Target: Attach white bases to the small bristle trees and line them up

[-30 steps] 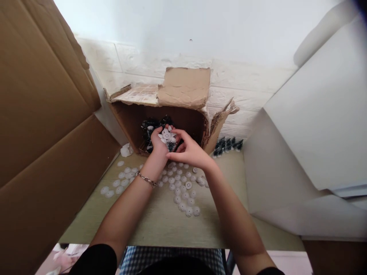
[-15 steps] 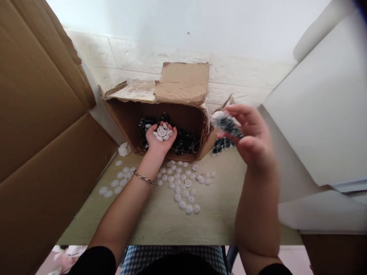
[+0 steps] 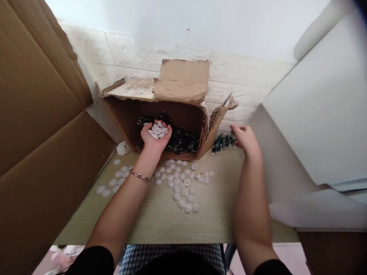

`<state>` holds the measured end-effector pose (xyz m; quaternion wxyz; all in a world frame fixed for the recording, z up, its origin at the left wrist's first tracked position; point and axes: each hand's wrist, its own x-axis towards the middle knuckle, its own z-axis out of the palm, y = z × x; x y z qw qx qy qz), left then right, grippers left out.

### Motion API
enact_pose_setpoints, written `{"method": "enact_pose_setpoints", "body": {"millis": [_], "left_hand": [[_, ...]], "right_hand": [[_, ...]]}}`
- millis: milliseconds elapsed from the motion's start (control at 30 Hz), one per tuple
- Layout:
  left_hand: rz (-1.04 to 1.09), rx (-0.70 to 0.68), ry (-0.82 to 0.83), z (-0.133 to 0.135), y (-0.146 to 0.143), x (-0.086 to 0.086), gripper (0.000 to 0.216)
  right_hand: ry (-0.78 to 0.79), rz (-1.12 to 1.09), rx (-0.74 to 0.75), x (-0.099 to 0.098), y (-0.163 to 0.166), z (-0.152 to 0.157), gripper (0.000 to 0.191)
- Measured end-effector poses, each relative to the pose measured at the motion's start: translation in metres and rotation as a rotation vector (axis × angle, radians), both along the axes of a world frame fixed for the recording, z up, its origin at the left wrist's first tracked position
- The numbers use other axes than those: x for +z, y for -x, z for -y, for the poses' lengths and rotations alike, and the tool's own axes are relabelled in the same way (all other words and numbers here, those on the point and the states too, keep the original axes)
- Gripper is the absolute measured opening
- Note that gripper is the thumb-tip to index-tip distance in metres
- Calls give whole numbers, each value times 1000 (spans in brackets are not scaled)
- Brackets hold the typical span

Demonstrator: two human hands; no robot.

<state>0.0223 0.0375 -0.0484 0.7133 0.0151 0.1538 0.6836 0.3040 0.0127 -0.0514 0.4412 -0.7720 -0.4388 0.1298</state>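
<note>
My left hand (image 3: 156, 139) is cupped palm up at the mouth of the cardboard box (image 3: 114, 118), holding a small heap of white round plastic caps (image 3: 157, 130). To the right of the box, my right hand (image 3: 244, 139) reaches to a row of dark green bristly pieces with white bases (image 3: 222, 143). Its fingers are closed around one such bristly piece at the row's right end, mostly hidden by the hand. More dark bristly pieces (image 3: 183, 140) lie in a pile inside the box, behind and beside my left hand.
Many loose white caps (image 3: 176, 189) are spread over the greenish table (image 3: 212, 225) before the box. A crumpled white scrap (image 3: 122, 148) lies by the box's left side. Large cardboard (image 3: 37, 114) walls the left; a white panel (image 3: 318, 107) stands on the right.
My right hand has moved down and away with the bristly piece, from in front of the box's right flap to the row beside it. My left hand still holds the caps.
</note>
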Motion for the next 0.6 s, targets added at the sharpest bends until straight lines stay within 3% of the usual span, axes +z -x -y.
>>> {"method": "enact_pose_setpoints", "body": {"millis": [133,333,600], "left_hand": [[-1,-2,3,0,-1,-1,9],[-7,-21,-8,-1,-3,-4,9],[-15,-26,-3,0,-6,-7,9]], "right_hand": [[150,-197,-144,-26,-20,-11,72],[175,-210,-282,-53,-39,-15,70],[188,-356,-219,-79,-36,-25,62]]}}
